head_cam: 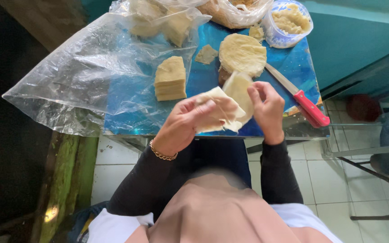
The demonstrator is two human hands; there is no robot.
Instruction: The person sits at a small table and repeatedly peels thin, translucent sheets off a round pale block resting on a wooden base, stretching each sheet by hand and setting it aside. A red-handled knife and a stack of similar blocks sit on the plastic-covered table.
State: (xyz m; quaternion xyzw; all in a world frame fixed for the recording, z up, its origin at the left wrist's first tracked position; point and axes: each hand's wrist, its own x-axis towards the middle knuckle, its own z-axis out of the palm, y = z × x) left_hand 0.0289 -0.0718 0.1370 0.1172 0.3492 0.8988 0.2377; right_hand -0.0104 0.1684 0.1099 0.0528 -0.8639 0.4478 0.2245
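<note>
Black sleeves and a blurred tan cloth fill the near edge, arms reaching out over a white tile floor (113, 157). Left hand (181, 126), gold bracelet (162, 155) at the wrist, holds a thin pale dough sheet (219, 110) from below, fingers curled under its left part. Right hand (266, 105) pinches the right side of the same sheet, fingers close together on the raised flap. Sheet is folded or creased, held in the air just above the near edge of the blue table (203, 76), not lying on it.

On the table, left of the hands: square stack of dough sheets (170, 78), lying partly on a big clear plastic bag (77, 76) that spreads off the table's left side. More pale stacks sit inside the bag at the far end. Just beyond the hands: round stack of dough (242, 54), with a small torn scrap (206, 54) to its left. Knife with red handle (311, 109) lies at the right, blade pointing toward the round stack, handle near the table's near-right corner. Far right: round plastic tub (288, 22) with pale filling. Beside it, a second clear bag (237, 11), contents unclear.

Right of the table: teal wall, metal frame legs.
</note>
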